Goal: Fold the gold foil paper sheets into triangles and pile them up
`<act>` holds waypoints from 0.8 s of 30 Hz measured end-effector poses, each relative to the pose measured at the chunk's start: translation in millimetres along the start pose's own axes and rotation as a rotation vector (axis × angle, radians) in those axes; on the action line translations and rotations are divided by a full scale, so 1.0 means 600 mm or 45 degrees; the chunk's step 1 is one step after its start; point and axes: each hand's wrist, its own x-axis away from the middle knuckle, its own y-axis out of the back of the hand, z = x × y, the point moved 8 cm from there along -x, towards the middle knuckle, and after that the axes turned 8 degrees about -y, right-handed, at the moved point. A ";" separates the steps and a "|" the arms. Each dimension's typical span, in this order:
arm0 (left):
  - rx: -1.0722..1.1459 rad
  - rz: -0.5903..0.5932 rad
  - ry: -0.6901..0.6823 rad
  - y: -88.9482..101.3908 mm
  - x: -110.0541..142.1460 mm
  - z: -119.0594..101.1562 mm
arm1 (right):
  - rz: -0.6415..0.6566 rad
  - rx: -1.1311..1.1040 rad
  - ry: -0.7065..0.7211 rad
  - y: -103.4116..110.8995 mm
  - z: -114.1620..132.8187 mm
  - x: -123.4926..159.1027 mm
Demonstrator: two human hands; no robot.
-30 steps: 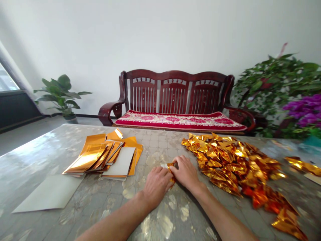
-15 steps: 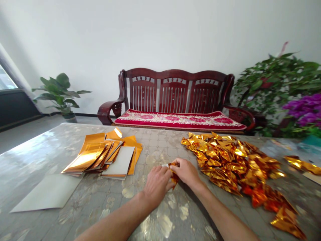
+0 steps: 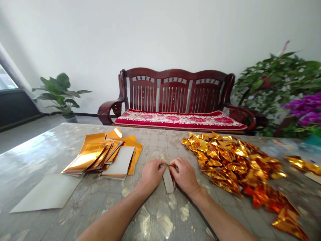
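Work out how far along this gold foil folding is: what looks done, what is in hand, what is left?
Done: a heap of folded, shiny gold foil pieces lies right of the hands. In hand: the left hand and right hand pinch a white-backed gold foil sheet, partly folded. Left: a pile of flat gold foil sheets on the grey table.

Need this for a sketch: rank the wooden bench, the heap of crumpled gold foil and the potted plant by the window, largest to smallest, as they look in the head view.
Largest, too close to rank: the wooden bench and the heap of crumpled gold foil, which lies nearer the camera.
Smallest: the potted plant.
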 end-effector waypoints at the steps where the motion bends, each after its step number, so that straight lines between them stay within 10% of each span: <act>1: 0.022 0.014 0.021 0.000 -0.001 0.002 | -0.008 -0.009 0.011 0.002 0.001 0.001; 24: 0.144 0.003 0.129 0.008 0.003 0.012 | -0.248 -0.029 0.380 0.029 0.033 0.020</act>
